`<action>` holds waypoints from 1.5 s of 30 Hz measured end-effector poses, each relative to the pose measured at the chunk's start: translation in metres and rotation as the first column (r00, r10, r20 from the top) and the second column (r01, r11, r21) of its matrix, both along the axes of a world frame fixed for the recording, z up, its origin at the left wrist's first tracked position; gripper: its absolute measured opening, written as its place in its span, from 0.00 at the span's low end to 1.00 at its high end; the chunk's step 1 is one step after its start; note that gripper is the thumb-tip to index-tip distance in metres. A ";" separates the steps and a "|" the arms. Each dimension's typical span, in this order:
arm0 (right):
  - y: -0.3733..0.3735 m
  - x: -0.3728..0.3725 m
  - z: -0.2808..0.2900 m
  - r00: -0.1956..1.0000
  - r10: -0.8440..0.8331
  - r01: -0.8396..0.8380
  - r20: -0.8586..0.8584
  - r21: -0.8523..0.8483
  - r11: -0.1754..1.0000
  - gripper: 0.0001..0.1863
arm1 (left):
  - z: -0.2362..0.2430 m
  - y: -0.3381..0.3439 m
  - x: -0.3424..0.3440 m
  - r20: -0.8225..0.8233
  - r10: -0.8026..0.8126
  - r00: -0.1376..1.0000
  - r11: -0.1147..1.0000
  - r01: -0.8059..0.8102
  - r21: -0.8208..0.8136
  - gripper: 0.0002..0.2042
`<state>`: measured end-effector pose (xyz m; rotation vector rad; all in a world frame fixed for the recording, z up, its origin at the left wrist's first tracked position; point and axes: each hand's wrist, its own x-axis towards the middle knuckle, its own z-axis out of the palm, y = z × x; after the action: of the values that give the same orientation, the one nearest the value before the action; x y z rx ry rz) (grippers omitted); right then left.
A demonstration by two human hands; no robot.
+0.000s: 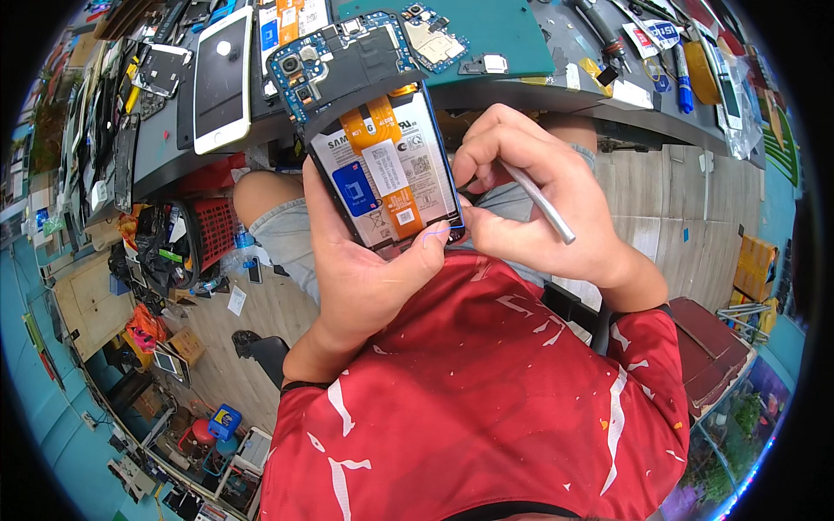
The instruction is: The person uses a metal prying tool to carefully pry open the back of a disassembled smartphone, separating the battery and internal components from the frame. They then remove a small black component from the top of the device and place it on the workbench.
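Two hands at work over the lap here! On the left, the left hand (360, 273) is wrapped round an opened phone (414, 178), palm at the lower left side, thumb pressed across the lower right corner. The phone sits tilted above the knees at the near edge of the bench (569, 48), its pale battery and orange ribbons facing up. Across to the right hand (530, 187): fingers curled tight, a silver rod (543, 204) clasped among them, one end poking out toward the wrist, the other lost behind the fingers. Fingertips right beside the phone's right edge, though whether they touch it I cannot tell. A thin blue wire (443, 230) loops over the left thumb.

Now the surroundings, from the left: a red basket (217, 230) down on the floor, then a white tablet (222, 82) on the bench. Next a blue circuit board (300, 82) with a black sheet, and that covers the phone's top end! Further along, a green mat (508, 39), a screwdriver (601, 30), and, over at the right, a blue marker (684, 89).
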<state>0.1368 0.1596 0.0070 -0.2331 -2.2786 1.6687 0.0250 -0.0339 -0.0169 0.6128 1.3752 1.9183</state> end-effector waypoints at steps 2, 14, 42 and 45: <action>0.003 0.002 0.003 0.996 0.054 -0.053 0.067 -0.008 0.999 0.13 | 0.001 0.000 0.001 0.005 0.008 1.000 1.000 -0.008 0.001 0.51; -0.004 0.002 -0.007 0.990 0.057 -0.005 0.128 -0.372 0.928 0.14 | 0.001 0.004 0.001 -0.019 0.053 0.998 0.996 -0.052 0.068 0.51; -0.022 0.003 -0.012 0.991 0.008 0.063 0.135 -0.510 0.858 0.14 | -0.002 0.003 0.005 -0.002 0.116 0.993 0.991 -0.116 0.072 0.50; -0.022 0.003 -0.013 0.992 0.006 0.056 0.123 -0.498 0.865 0.14 | -0.001 0.003 0.004 0.011 0.118 0.993 0.991 -0.118 0.064 0.50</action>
<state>0.1402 0.1372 -0.0059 -0.4876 -1.8570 2.2648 0.0288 -0.0307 -0.0174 0.5665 1.3766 2.0638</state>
